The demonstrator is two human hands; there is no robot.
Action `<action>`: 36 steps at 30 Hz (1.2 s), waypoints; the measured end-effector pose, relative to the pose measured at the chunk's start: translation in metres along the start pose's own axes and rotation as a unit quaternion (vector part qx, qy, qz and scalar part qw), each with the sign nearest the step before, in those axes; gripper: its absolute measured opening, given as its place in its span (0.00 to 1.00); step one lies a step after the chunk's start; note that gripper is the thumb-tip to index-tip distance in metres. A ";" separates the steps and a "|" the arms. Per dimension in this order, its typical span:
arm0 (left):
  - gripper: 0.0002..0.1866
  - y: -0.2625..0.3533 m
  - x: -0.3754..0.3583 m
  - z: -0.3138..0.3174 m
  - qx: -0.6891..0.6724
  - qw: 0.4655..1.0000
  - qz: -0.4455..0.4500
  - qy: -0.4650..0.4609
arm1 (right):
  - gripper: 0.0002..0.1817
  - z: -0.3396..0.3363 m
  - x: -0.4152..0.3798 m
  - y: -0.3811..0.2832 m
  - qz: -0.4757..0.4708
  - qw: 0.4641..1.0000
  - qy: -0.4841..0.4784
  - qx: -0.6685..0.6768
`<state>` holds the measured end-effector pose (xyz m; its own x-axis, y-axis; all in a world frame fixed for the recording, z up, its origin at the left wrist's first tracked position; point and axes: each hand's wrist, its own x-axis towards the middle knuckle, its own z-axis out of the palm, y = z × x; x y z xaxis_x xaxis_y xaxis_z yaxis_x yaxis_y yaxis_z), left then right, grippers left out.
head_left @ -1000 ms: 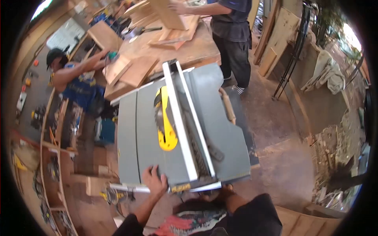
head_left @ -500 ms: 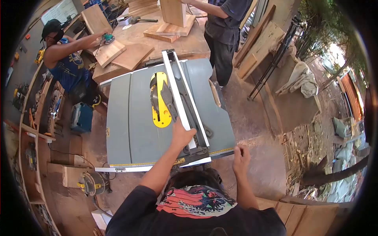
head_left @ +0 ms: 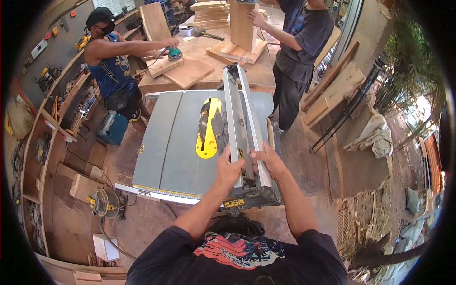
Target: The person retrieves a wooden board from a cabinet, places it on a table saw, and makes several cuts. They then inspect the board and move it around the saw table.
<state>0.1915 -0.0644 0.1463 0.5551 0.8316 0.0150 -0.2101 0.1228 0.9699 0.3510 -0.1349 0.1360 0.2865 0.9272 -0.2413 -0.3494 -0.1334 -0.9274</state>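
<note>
Both my hands grip a table saw fence, a long frame with pale metal sides and a dark core. My left hand is closed around its left side, and my right hand clasps the right side near the front end. Beneath and beside the fence lies the grey table saw top. Left of the fence, the yellow throat plate is set into that top, with dark blade parts in its slot. The fence appears raised above the surface.
Behind the saw, a person at left holds a green sander on a board. Another person at right steadies an upright wooden block. A shop vacuum stands on the floor at left; a tripod stands at right.
My right hand has come from the table's right front corner onto the fence. The fence now looks lifted and tilted. My view has shifted, showing more of both co-workers.
</note>
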 end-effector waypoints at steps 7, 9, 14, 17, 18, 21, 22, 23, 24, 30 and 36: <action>0.35 -0.017 -0.003 -0.043 -0.006 1.000 -0.004 -0.023 | 0.46 0.040 0.003 -0.009 -0.023 0.987 0.037 -0.153; 0.38 -0.011 -0.008 -0.065 -0.068 0.995 -0.058 -0.039 | 0.47 0.061 0.008 -0.005 -0.024 0.979 0.055 -0.196; 0.34 -0.026 0.003 -0.144 0.001 0.994 -0.051 -0.098 | 0.49 0.120 0.023 -0.010 -0.046 0.966 0.080 -0.243; 0.26 0.004 0.010 -0.230 0.105 0.985 -0.042 -0.131 | 0.45 0.146 0.028 0.009 0.005 0.976 0.119 -0.182; 0.23 -0.005 0.011 -0.271 0.098 0.994 -0.011 -0.044 | 0.45 0.150 0.030 0.015 0.022 0.977 0.123 -0.174; 0.21 0.017 0.018 -0.405 0.328 0.914 0.062 0.232 | 0.45 0.175 0.027 0.012 0.040 0.954 0.143 -0.260; 0.22 0.008 0.013 -0.464 0.378 0.878 0.038 0.292 | 0.45 0.177 0.028 0.012 0.039 0.953 0.145 -0.262; 0.23 0.002 0.001 -0.506 0.366 0.867 0.028 0.338 | 0.46 0.169 0.029 0.009 0.027 0.953 0.138 -0.268; 0.25 -0.001 -0.011 -0.534 0.355 0.854 0.017 0.381 | 0.48 0.169 0.029 0.009 0.017 0.953 0.133 -0.273; 0.30 -0.055 -0.071 -0.576 0.579 0.739 -0.012 0.345 | 0.43 0.190 0.034 0.030 0.000 0.970 0.136 -0.201; 0.30 -0.104 -0.076 -0.595 0.263 0.861 -0.114 0.420 | 0.34 0.212 0.042 0.071 -0.012 0.985 0.146 -0.089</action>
<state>-0.3078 0.1815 -0.1004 -0.2896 0.9442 -0.1568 0.3427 0.2552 0.9041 0.1486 -0.0311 0.1202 0.5469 0.7935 -0.2668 -0.1858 -0.1958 -0.9629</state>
